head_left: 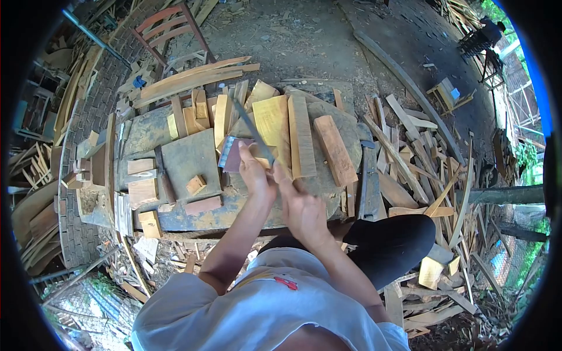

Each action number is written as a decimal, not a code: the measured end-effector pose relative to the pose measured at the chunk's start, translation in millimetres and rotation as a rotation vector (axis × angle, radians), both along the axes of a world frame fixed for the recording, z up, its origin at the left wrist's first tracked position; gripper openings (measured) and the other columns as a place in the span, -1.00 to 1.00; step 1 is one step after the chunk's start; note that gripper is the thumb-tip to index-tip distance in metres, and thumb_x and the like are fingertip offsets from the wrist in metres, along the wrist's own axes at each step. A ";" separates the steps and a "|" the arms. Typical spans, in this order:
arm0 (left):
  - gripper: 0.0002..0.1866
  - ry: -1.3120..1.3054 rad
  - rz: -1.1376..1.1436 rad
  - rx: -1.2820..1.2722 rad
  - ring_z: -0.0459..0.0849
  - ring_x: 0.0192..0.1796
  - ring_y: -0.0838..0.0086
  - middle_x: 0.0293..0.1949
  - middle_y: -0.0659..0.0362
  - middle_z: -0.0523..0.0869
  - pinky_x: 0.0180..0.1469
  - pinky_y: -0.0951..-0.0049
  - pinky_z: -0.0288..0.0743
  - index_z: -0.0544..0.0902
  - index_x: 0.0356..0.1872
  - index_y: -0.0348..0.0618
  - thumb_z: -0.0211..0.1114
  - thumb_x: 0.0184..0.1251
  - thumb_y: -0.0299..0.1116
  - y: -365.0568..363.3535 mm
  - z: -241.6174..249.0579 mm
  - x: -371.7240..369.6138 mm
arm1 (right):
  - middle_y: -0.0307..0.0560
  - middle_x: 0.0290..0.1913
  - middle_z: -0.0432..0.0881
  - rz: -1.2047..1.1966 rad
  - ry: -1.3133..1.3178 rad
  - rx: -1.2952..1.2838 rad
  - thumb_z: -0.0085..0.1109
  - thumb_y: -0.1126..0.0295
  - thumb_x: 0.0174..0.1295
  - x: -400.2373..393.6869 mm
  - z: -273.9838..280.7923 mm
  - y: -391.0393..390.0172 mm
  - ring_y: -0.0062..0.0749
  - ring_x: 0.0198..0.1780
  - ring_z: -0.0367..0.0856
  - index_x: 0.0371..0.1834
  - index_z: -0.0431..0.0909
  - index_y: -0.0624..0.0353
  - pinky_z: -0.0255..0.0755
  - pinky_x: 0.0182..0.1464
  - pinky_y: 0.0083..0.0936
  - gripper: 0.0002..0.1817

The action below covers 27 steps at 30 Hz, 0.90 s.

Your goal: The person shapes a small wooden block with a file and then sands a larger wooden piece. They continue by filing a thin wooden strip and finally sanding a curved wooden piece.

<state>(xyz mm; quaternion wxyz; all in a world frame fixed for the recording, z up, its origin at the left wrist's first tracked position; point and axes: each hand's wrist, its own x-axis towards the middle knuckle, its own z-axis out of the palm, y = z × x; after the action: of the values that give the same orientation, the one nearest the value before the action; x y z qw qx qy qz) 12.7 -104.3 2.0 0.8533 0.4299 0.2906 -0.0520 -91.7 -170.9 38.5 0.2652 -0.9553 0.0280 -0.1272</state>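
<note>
My right hand [301,207] is closed round the near end of a long, thin dark tool [252,127], which looks like a file or blade and points away to the upper left. My left hand [256,175] is beside it, its fingers on a small light wooden piece [261,154] next to the tool. Under and left of these fingers lies a dark reddish sheet or pad [233,157] with a blue patterned edge. Just beyond, a yellowish board [271,120] and a long wooden block [301,137] rest on the worn workbench [234,215]. Motion blurs my right fingers.
A reddish block [335,150] lies at the bench's right. A dark flat plate [190,161] and wood pieces [142,193] are at left. Scrap wood [410,155] is heaped at right. A wooden chair [170,32] stands beyond. Another person [490,32] is far off at upper right.
</note>
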 end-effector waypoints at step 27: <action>-0.46 -0.193 -0.325 0.143 0.38 -0.66 0.60 -0.56 0.25 0.51 -0.73 0.55 0.21 0.55 -0.33 -0.24 -0.03 0.49 0.11 6.9 2.8 -16.6 | 0.32 0.10 0.56 -0.079 0.141 0.488 -0.10 0.42 0.44 -3.1 13.5 -10.7 0.17 0.09 0.58 0.35 0.36 0.17 0.50 0.03 -0.21 -0.58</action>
<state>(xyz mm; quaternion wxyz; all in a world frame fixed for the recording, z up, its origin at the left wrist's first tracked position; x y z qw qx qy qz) -3.9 -97.3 4.9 0.8247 0.5337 0.1374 -0.1269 -94.7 -181.6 52.1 0.4802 -0.8677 0.1135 -0.0602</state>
